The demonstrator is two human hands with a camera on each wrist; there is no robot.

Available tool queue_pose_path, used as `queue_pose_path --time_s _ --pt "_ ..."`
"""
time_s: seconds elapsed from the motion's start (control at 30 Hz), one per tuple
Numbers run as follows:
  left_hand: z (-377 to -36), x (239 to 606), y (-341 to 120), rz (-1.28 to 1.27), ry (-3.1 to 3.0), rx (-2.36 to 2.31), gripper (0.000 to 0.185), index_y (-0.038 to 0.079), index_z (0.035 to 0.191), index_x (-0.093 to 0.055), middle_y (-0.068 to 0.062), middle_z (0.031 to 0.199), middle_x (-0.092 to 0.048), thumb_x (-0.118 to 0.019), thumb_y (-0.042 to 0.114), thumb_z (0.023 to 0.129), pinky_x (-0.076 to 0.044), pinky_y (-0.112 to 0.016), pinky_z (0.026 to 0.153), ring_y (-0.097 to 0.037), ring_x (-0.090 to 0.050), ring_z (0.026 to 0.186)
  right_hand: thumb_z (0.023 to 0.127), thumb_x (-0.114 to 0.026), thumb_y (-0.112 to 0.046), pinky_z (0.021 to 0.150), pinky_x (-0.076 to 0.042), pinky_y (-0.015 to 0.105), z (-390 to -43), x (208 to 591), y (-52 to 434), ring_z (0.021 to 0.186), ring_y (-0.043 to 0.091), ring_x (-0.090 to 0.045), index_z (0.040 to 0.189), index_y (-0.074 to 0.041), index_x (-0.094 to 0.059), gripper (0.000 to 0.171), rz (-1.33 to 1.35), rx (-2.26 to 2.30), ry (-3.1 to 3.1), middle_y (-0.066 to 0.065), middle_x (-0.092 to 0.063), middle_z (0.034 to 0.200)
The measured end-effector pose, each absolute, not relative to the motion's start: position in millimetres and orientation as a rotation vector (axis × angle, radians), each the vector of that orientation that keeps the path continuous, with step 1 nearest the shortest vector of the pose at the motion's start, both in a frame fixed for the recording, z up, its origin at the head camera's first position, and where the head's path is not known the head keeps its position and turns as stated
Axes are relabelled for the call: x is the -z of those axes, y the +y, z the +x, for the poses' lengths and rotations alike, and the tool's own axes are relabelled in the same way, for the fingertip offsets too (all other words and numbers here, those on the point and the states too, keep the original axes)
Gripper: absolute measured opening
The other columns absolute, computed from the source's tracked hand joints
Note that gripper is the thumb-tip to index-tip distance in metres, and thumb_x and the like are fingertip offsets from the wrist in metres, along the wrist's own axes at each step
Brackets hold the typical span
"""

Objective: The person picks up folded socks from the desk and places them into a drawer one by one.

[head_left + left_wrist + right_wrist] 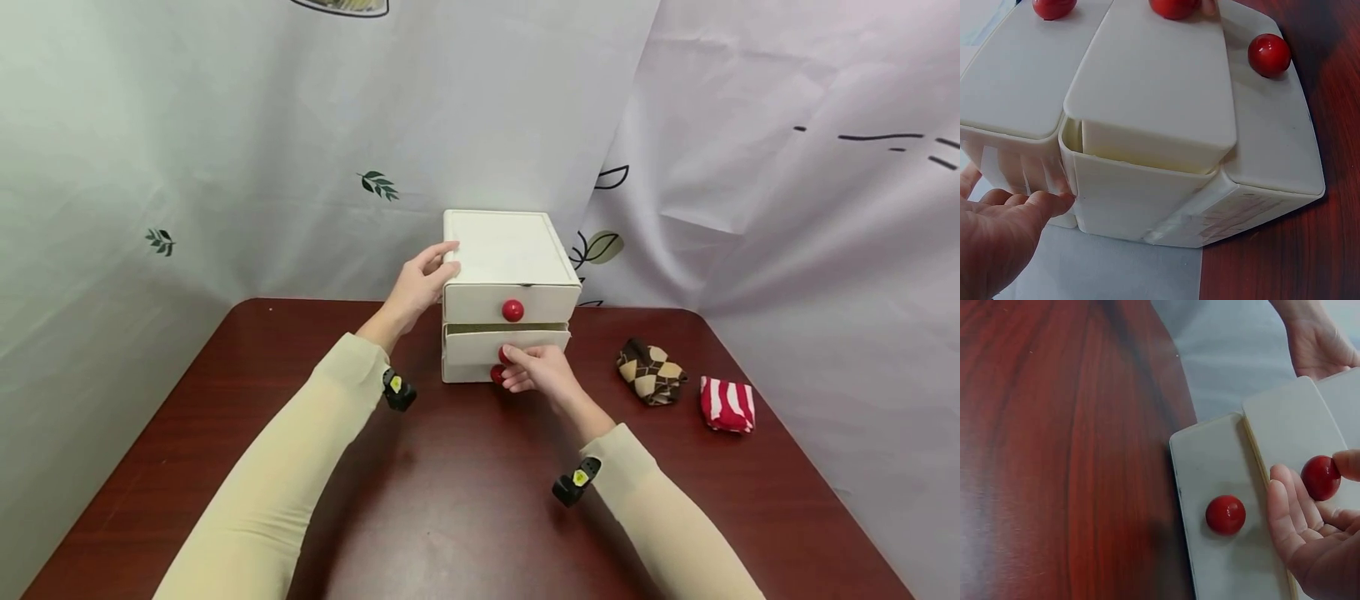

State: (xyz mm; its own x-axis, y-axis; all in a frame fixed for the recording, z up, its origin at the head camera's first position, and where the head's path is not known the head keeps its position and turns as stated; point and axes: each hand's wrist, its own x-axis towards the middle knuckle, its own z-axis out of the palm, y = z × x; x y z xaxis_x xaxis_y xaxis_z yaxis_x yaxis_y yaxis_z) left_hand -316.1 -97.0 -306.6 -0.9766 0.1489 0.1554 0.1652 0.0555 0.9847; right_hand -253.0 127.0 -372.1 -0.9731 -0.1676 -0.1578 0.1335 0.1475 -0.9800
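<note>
- The drawer box (pixel 510 287) is standing at the back middle of the table (pixel 225 400).
- Its upper left edge is being steadied by the left hand (pixel 420 283), fingers straight.
- The middle drawer (pixel 506 343), slightly pulled out, is being held by its red knob (pixel 1320 477), pinched by the right hand (pixel 540 371).
- Right of the box, an argyle sock (pixel 650 371) and a striped sock (pixel 726 404) are lying.

A dark red wooden worktop (pixel 465 500) with rounded far corners carries everything. Near its back edge, about midway across, stands a small white chest of drawers (pixel 510 292) with red knobs, its middle drawer pulled slightly out. To the right of it lie a brown checked sock bundle (pixel 650 372) and, just beside that, a red-and-white striped one (pixel 727 404).
</note>
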Motion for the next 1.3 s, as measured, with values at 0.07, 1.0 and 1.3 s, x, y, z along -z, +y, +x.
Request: queue_pose_path --time_s 0.07,1.0,1.3 --pt "-316.5 307.1 -98.1 -0.332 -2.271 2.137 0.046 0.026 0.136 -0.049 -0.007 0.126 -0.047 -0.059 0.030 0.091 -0.030 -0.024 0.052 -0.011 -0.030 0.052 0.088 -0.065 -0.027 0.063 -0.054 0.037 -249.3 372.8 126.3 0.058 0.021 -0.064 0.099 0.012 -0.065 0.040 -0.030 1.916 2.189 0.026 -0.065 0.079" --pt "-316.5 309.3 -91.8 -0.329 -2.304 2.093 0.045 0.029 0.135 -0.048 -0.005 0.141 -0.040 -0.058 0.034 0.092 -0.045 -0.041 0.087 -0.021 -0.050 0.113 0.090 -0.063 -0.027 0.060 -0.054 0.036 -181.6 380.0 143.2 0.058 0.023 -0.064 0.088 0.011 -0.065 0.038 -0.143 1.880 2.260 0.024 -0.065 0.073" --pt "-315.1 308.1 -94.6 -0.315 -2.295 2.091 0.045 0.031 0.135 -0.049 -0.003 0.136 -0.044 -0.058 0.034 0.091 -0.043 -0.032 0.073 -0.016 -0.049 0.088 0.092 -0.060 -0.024 0.063 -0.054 0.039 -173.8 381.2 148.4 0.064 0.030 -0.066 0.093 0.013 -0.063 0.037 -0.219 1.841 2.251 0.024 -0.065 0.076"
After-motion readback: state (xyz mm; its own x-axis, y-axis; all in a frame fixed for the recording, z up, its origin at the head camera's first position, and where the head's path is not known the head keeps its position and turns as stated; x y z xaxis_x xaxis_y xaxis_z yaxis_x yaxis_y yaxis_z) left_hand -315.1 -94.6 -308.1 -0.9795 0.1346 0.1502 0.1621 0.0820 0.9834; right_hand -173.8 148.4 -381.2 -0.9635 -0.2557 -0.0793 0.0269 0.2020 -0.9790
